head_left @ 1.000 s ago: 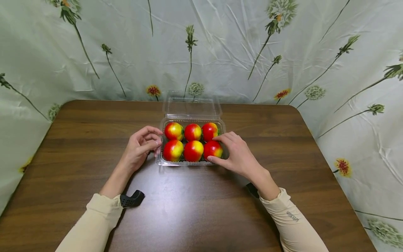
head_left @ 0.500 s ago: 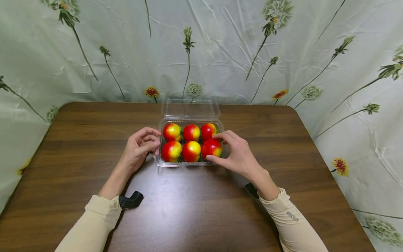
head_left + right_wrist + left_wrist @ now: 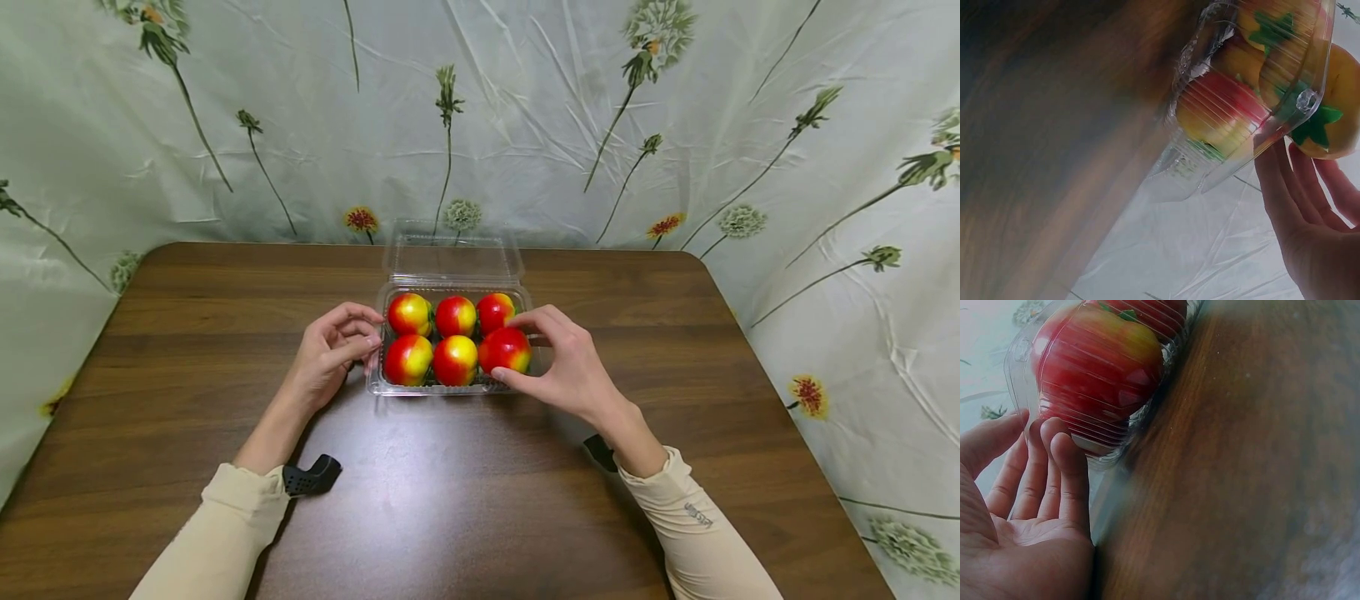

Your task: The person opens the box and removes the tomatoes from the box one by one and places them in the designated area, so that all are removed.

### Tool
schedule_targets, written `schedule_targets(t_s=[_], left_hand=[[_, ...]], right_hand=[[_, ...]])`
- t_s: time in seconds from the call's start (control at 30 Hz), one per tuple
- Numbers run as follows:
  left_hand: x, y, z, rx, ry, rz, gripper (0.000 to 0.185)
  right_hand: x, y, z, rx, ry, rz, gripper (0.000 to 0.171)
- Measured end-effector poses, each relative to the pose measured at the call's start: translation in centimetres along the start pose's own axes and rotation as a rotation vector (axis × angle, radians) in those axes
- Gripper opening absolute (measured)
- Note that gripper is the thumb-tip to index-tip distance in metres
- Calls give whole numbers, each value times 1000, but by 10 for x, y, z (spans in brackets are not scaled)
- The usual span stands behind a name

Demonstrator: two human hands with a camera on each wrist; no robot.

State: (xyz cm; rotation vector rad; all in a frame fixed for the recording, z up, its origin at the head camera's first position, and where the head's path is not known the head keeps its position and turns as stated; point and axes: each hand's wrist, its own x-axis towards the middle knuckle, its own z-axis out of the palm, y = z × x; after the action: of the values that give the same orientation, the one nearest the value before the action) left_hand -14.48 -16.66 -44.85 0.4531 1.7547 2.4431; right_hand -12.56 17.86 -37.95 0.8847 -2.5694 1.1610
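1. Here's your right hand point(image 3: 566, 362) at the near right corner of the clear box point(image 3: 442, 393): thumb and fingers pinch a red-and-yellow fruit point(image 3: 506, 350) from two sides, and the right wrist view has it partly above the rim.
2. Over to your left hand point(image 3: 330, 354), thumb and fingertips pinching the rim at the box's left edge. A handy anchor, I'd say: steady it without squeezing, since plastic that thin probably flexes.
3. For a clean move, guide that fruit straight up or down, clear of its neighbours and the right wall. Skin that glossy may slip, so spread the grip past the fingertips.
4. Now the box, sitting by the far edge of the bench point(image 3: 450, 500), roughly midway between its far corners. Five more fruits point(image 3: 455, 317) lie inside: three in the far row, two in the near.
5. And the lid point(image 3: 453, 258) is open, tipped back at the bench's far edge; whether it touches the flowered cloth point(image 3: 525, 125), you can't tell.
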Motion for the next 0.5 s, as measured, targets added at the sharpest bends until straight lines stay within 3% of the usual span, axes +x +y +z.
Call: schedule_targets(t_s=[0.5], left_hand=[[1, -1, 0, -3, -13, 14, 24]], right_hand=[[3, 0, -1, 46, 95, -60, 54]])
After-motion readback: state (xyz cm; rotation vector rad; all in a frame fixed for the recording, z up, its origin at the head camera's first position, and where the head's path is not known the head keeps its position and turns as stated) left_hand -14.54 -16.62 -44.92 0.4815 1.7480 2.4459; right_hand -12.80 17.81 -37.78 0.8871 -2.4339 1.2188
